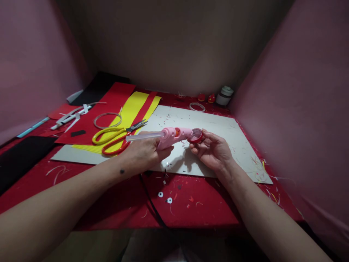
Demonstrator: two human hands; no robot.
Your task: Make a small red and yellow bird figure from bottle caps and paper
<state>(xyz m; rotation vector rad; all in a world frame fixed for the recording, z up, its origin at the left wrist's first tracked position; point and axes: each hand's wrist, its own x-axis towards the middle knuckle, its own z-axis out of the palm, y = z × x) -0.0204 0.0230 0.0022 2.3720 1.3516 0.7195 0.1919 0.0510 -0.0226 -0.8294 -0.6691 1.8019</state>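
Observation:
My left hand (145, 153) is closed around a pink hot glue gun (170, 137), with a clear glue stick (145, 136) jutting from its back end. The gun's nozzle points into a small red cup-shaped piece of ridged paper (199, 138). Fingers and thumb of my right hand (214, 148) pinch this piece by its rim, tilting its hollow side toward the gun. Both hands are above a pale board (218, 125). Whether the nozzle touches the inside of the cup I cannot tell.
Scissors (113, 138) with yellow and red handles lie over yellow corrugated paper (133, 105) and red sheets (114, 96). Tape rolls, a jar (224, 96) and two small red figures stand farther back. Paper scraps and two eye-like cutouts (165, 197) lie nearer. A dark cord (152, 205) hangs over the front edge.

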